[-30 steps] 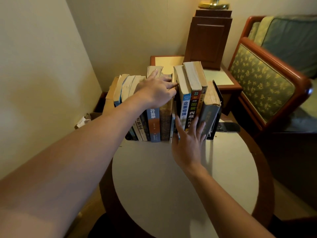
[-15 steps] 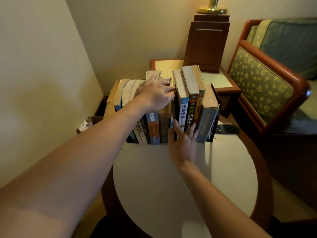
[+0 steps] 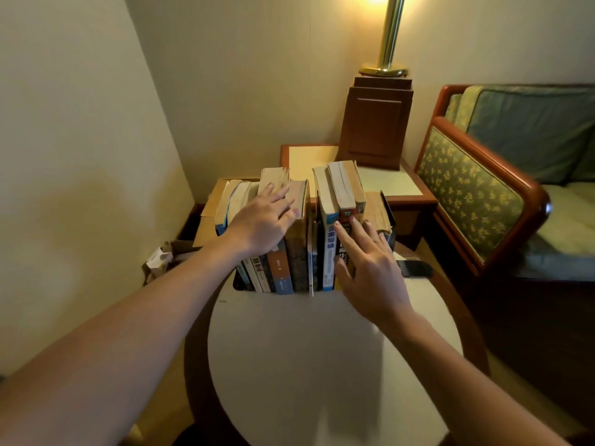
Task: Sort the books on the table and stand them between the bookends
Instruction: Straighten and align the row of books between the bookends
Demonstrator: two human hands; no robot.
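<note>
Your row of books [image 3: 280,278] stands upright at the far edge of the round white desk [image 3: 322,365], spines toward you, between a black bookend [image 3: 237,282] whose foot shows at the left end and a taller black bookend [image 3: 387,209] at the right end. Your left hand [image 3: 260,222] lies palm down across the tops of the left group. Its grip is slack and wide, the fingers straight and spread, holding nothing, with the fingertips reaching the top edge of the dark brown book [image 3: 296,252]. Your right hand [image 3: 370,268] is laid against the spines of the right group. Its grip too is unclosed, and its straight fingers press on the blue-and-white book [image 3: 329,246] and the red-topped book [image 3: 347,215] beside it without curling round either. A shorter tan book [image 3: 376,207] sits at the right end, against the right bookend. A few thin volumes stand between the two groups, with a narrow dark gap beside them. A dark phone [image 3: 415,268] lies on the desk just right of the bookend. Behind the books are a cardboard box [image 3: 209,214], a side table [image 3: 309,156] carrying a lamp [image 3: 375,123] with a brass stem, and an upholstered armchair [image 3: 476,194] at the right.
</note>
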